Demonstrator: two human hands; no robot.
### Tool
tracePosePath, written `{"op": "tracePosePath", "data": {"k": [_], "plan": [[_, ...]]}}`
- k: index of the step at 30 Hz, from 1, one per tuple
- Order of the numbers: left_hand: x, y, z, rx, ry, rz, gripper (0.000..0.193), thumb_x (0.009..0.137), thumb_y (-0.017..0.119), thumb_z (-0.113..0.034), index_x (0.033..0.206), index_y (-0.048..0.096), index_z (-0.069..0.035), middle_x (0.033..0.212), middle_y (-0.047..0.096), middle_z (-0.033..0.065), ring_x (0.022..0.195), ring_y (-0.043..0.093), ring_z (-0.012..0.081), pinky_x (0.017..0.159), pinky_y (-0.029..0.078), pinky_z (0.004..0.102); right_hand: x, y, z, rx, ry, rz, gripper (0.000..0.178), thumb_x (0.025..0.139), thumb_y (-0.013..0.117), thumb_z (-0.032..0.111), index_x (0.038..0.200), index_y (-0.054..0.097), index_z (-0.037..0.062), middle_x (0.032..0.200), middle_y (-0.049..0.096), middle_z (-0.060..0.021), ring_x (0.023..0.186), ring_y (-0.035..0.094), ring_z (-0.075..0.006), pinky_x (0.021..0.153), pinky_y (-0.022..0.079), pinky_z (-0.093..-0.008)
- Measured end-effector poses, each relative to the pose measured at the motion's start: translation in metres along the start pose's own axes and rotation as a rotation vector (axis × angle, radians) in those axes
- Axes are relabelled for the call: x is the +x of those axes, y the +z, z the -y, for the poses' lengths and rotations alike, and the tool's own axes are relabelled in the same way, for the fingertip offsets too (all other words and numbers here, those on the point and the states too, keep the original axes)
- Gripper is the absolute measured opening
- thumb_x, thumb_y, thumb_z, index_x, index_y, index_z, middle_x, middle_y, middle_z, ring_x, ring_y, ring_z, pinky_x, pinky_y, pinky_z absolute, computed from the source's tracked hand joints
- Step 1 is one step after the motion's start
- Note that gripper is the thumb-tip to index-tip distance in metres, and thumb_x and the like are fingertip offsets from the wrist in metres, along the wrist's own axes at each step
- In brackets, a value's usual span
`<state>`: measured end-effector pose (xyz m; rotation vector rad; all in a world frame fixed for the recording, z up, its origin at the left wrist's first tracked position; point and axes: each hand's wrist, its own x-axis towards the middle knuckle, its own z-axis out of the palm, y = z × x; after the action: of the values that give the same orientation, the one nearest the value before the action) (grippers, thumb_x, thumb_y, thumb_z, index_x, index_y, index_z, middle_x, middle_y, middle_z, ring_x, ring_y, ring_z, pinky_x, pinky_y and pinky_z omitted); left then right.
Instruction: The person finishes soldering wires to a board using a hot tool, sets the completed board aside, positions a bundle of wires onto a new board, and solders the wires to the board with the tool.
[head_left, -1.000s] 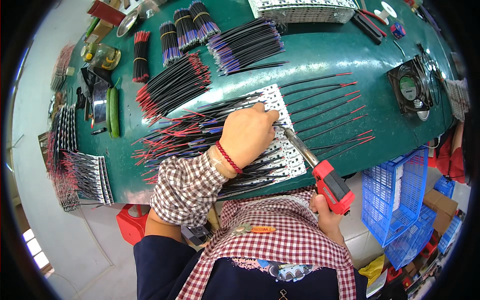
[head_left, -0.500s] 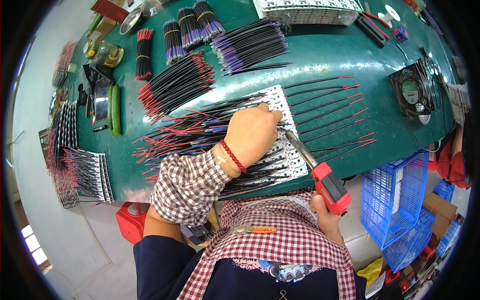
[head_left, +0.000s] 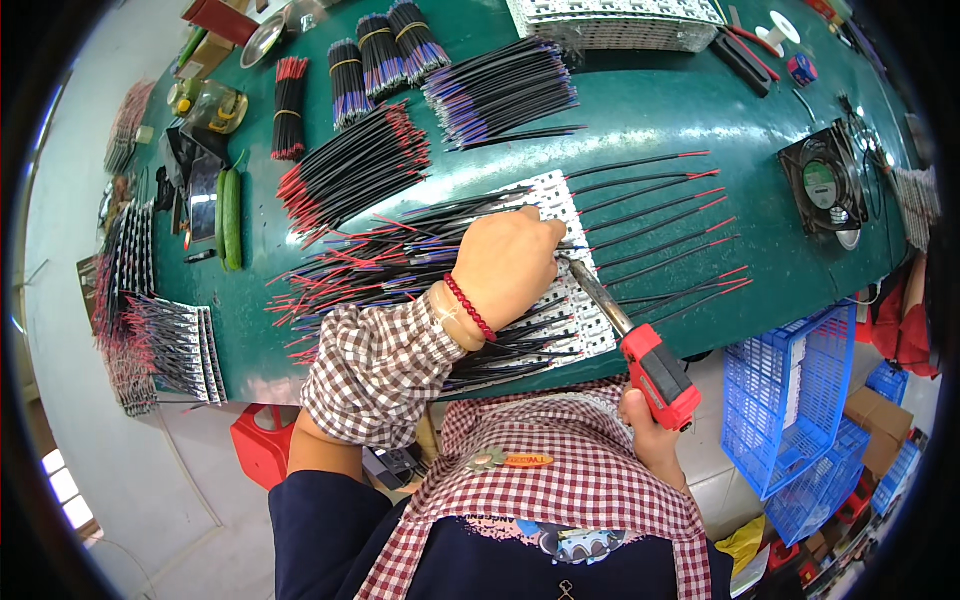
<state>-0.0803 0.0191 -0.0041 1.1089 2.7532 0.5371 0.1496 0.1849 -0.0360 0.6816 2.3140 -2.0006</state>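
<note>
On the green table lies a white circuit board panel (head_left: 560,195) with many black wires across it, red-tipped and blue-tipped ends fanned out to the left. My left hand (head_left: 508,262) bends over the panel with its fingers closed down at the board; what they pinch is hidden under the hand. My right hand (head_left: 652,437) grips a red and black soldering iron (head_left: 660,375). Its metal tip meets the board right beside my left fingertips. To the right of the panel, several separate black wires (head_left: 650,225) with red ends lie spread on the table.
Behind the panel lie a loose pile of red-tipped wires (head_left: 360,165), blue-tipped wires (head_left: 500,90) and banded bundles (head_left: 375,55). A stack of white panels (head_left: 620,30) stands at the back. A fan (head_left: 822,182) is on the right, cucumbers (head_left: 230,220) on the left, blue crates (head_left: 785,400) below right.
My left hand and forearm have shifted very slightly. The soldering iron keeps almost the same place, its tip still at the board.
</note>
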Motion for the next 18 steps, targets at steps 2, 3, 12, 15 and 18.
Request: {"op": "tracePosePath", "data": {"k": [2,3,12,15,18], "plan": [[0.000,0.000,0.000,-0.001,-0.001,-0.003,0.011,0.070,0.063,-0.014,0.076,0.063,-0.005,0.072,0.059,0.0138,0.067,0.061,0.0330,0.061,0.049,0.0441,-0.002,0.000,-0.001,-0.004,0.004,0.011,0.015,0.082,0.066,0.011,0.091,0.061,0.0002,0.080,0.062,-0.0052,0.068,0.058,-0.0145,0.061,0.046,-0.0296],[0.000,0.000,0.000,-0.001,-0.002,-0.005,0.011,0.070,0.063,-0.014,0.076,0.062,-0.005,0.072,0.059,0.0137,0.067,0.061,0.0329,0.061,0.049,0.0441,-0.004,0.000,-0.002,0.036,0.024,0.008,0.013,0.084,0.063,0.010,0.092,0.059,0.0003,0.082,0.062,-0.0046,0.072,0.057,-0.0135,0.063,0.046,-0.0294],[-0.001,0.002,0.001,0.004,0.002,-0.019,0.011,0.071,0.062,-0.014,0.076,0.061,-0.004,0.072,0.059,0.0131,0.067,0.061,0.0327,0.060,0.049,0.0436,-0.009,0.002,-0.001,0.150,-0.100,-0.038,0.031,0.092,0.053,0.016,0.113,0.049,-0.0057,0.063,0.051,-0.0062,0.052,0.045,-0.0118,0.049,0.038,-0.0262],[-0.002,0.001,-0.001,0.028,-0.023,-0.011,0.011,0.071,0.062,-0.014,0.074,0.059,-0.003,0.072,0.059,0.0128,0.066,0.061,0.0326,0.059,0.049,0.0430,-0.010,0.002,-0.002,0.105,-0.114,-0.031,0.031,0.092,0.053,0.017,0.113,0.049,-0.0055,0.064,0.051,-0.0063,0.052,0.045,-0.0118,0.050,0.038,-0.0264],[-0.004,0.002,-0.004,0.017,-0.025,-0.055,0.012,0.071,0.062,-0.014,0.072,0.057,-0.003,0.073,0.059,0.0126,0.066,0.060,0.0323,0.058,0.049,0.0422,-0.010,0.002,-0.005,0.113,-0.105,-0.022,0.032,0.092,0.053,0.018,0.114,0.048,-0.0054,0.064,0.051,-0.0063,0.053,0.045,-0.0118,0.050,0.039,-0.0266]]}}
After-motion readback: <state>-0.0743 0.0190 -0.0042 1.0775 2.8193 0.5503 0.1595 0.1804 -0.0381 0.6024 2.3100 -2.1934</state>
